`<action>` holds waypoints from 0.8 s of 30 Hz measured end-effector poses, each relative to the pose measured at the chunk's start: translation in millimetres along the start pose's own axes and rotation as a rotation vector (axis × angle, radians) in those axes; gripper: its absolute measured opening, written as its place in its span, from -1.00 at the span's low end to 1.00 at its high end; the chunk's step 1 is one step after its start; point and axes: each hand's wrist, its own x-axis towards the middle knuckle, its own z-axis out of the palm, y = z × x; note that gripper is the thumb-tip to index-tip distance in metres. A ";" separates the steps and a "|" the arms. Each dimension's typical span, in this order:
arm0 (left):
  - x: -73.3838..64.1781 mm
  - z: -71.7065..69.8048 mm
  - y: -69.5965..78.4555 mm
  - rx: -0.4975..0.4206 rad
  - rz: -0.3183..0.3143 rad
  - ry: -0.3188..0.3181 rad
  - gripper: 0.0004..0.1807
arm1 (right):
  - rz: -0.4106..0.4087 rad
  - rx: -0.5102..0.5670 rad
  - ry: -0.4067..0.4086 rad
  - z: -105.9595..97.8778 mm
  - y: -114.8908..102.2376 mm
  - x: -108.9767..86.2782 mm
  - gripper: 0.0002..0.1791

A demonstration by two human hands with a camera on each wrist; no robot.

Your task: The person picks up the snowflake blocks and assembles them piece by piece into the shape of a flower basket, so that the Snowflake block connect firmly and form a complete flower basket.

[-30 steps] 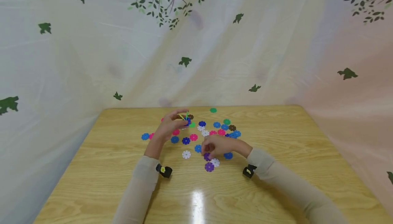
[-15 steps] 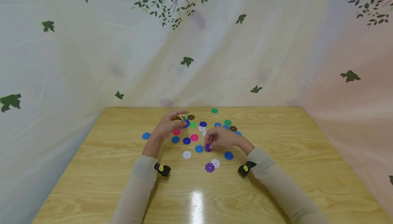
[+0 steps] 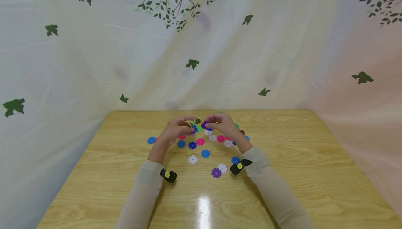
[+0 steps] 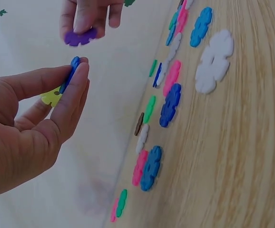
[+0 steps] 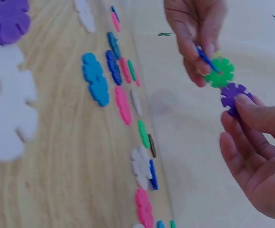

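Note:
My left hand (image 3: 174,131) is raised over the far part of the table and pinches a dark blue notched disc (image 4: 71,75) between thumb and fingers. Joined to that disc are a green notched disc (image 5: 221,72) and a yellow one (image 4: 52,97), seen partly behind the fingers. Facing it, my right hand (image 3: 223,124) pinches a purple notched disc (image 5: 234,97) by its edge. In the right wrist view the purple disc's rim overlaps the lower edge of the green disc. The left wrist view shows the purple disc a little beyond the blue one.
Several flower-shaped discs lie scattered under and before the hands, among them a white disc (image 3: 192,159), a light blue disc (image 3: 205,153), a pink disc (image 3: 200,141) and a purple disc lying flat (image 3: 216,173). A printed curtain (image 3: 201,82) hangs behind the wooden table (image 3: 125,145).
My right hand has picked up a purple disc from the table and carried it up and away from me to beside the left hand. The left hand keeps its hold, nearly still.

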 end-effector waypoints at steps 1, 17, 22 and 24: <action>-0.3 1.6 0.7 -0.008 -0.002 -0.006 -0.47 | -0.006 0.004 0.028 2.2 0.6 0.3 -0.82; -2.4 14.8 4.8 -0.008 0.030 -0.036 -0.48 | -0.155 0.003 0.112 19.3 -12.4 -6.1 -0.86; -1.5 17.9 3.5 -0.032 0.019 -0.022 -0.47 | -0.147 -0.012 0.172 23.9 -5.5 -4.1 -0.88; -2.0 18.9 2.8 -0.040 0.017 -0.017 -0.47 | -0.149 -0.001 0.199 26.3 -1.1 -3.4 -0.90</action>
